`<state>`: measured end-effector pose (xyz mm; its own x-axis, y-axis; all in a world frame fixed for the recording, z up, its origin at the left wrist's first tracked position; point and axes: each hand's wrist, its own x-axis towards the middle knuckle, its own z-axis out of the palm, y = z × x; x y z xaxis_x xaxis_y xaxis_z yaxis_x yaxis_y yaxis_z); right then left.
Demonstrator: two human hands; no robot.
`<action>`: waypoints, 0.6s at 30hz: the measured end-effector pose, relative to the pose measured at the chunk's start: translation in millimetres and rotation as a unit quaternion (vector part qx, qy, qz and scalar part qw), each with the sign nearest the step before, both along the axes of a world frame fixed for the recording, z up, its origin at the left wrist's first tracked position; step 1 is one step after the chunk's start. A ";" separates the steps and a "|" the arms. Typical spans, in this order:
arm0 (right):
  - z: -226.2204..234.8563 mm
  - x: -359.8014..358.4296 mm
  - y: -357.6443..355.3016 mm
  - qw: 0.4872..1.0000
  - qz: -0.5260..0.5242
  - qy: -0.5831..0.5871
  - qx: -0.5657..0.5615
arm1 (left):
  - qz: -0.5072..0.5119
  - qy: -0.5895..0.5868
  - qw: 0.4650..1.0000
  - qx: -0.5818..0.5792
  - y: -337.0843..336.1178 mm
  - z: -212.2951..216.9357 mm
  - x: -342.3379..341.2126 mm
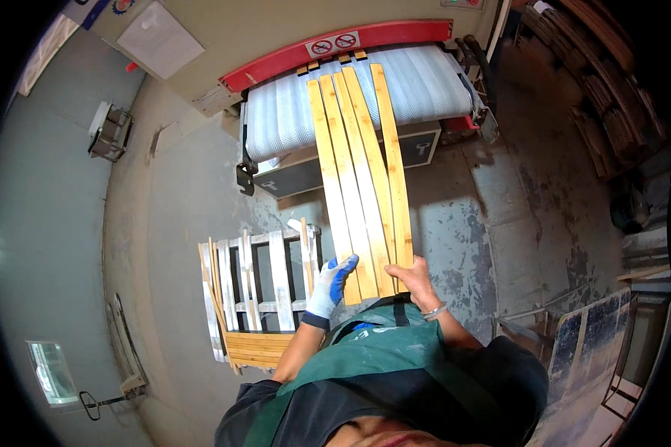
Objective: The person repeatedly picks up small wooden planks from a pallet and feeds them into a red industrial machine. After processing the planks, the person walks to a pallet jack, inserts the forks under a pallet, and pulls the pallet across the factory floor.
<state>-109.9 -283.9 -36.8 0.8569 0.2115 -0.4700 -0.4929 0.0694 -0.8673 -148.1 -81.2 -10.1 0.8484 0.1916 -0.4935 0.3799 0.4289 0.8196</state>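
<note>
Two hands, gloved left (331,283) and bare right (412,277), grip clenched on five wooden slats (359,171) (fanned).

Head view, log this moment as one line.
left hand: gloved, holding slats | right hand: bare, holding slats | far ends: on conveyor belt

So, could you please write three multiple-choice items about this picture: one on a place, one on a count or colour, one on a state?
1. Where do the far ends of the long pale wooden slats rest?
A. on the white ribbed conveyor belt
B. on the floor
C. on the white slatted pallet

2. What colour is the glove on the left hand?
A. red
B. white and blue
C. black

3. How is the right hand?
A. gloved
B. hanging free
C. bare, on the slat ends

Answers: 1 A, the slats lie on the belt below the red machine guard. 2 B, white back with blue fingers. 3 C, bare skin shows, with a wrist bangle.
</note>
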 end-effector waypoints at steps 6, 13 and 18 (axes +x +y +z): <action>7.8 19.5 8.6 0.999 -0.036 -0.012 0.014 | 0.011 0.028 0.973 -0.227 28.0 -36.0 8.6; 6.0 47.1 17.4 0.998 -0.010 -0.066 0.004 | 0.008 0.012 0.960 -0.278 41.1 -50.8 37.8; 4.9 74.7 17.8 0.995 -0.008 0.012 0.097 | 0.012 0.005 0.956 -0.291 58.3 -61.9 59.6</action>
<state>-35.3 -266.1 -31.9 0.8501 0.2868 -0.4416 -0.5104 0.2428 -0.8249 -88.5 -22.9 -72.0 0.8417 -0.0991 -0.5308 0.3708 0.8207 0.4347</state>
